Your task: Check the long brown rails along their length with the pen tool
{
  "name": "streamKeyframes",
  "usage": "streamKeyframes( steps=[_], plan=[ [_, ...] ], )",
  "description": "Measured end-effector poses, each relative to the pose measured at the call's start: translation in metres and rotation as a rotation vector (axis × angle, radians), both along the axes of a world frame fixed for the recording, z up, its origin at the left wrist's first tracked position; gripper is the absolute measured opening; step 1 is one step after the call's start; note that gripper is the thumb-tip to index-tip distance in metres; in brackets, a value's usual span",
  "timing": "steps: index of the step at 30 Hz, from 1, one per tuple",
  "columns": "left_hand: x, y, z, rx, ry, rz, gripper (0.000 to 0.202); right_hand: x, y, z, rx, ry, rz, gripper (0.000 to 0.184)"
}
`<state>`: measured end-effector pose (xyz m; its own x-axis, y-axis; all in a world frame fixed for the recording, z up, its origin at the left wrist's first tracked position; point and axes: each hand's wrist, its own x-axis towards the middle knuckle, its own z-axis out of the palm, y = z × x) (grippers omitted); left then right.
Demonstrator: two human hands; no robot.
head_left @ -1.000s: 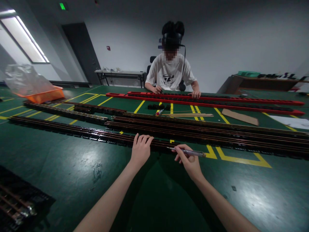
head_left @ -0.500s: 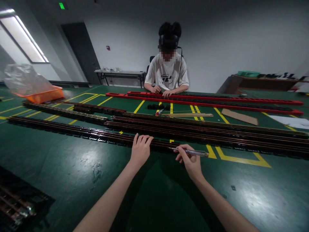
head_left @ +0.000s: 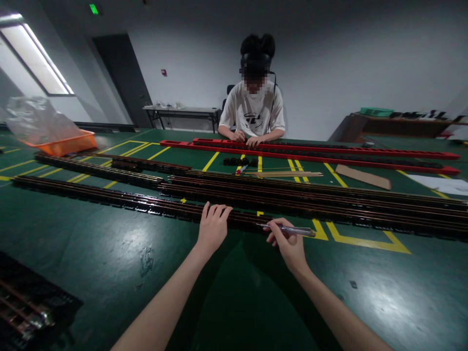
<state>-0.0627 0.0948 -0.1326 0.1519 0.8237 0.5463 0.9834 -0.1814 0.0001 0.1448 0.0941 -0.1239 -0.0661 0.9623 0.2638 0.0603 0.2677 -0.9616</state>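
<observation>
Long dark brown rails (head_left: 146, 204) lie side by side across the green table (head_left: 109, 263). My left hand (head_left: 213, 229) rests on the nearest rail, fingers stretched forward over it. My right hand (head_left: 287, 245) pinches a thin clear-handled tool (head_left: 292, 229), its tip touching the same rail just right of my left hand.
Across the table a person in a white T-shirt (head_left: 255, 114) has both hands on long red rails (head_left: 329, 155). An orange basket (head_left: 62, 145) with a plastic bag sits far left. Thin wooden sticks (head_left: 285, 173), a cardboard strip (head_left: 363, 177) and small black parts (head_left: 241, 161) lie mid-table. A dark tray (head_left: 25, 307) is near left.
My hands have hardly moved. The person opposite brought one hand in toward the other on the red rails and leaned slightly to the left.
</observation>
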Motion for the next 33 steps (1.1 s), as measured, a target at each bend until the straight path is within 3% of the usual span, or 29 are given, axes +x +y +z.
streamKeyframes(
  steps=[25,33],
  plan=[
    [-0.0011,0.003,-0.005,0.024,0.018,-0.016,0.037,0.0024,0.0009,-0.0006,0.042,-0.066,0.032,0.023],
    [-0.0031,0.0037,-0.0053,0.026,-0.012,0.004,0.036,0.0015,-0.0001,0.0022,0.037,-0.122,0.116,0.026]
  ],
)
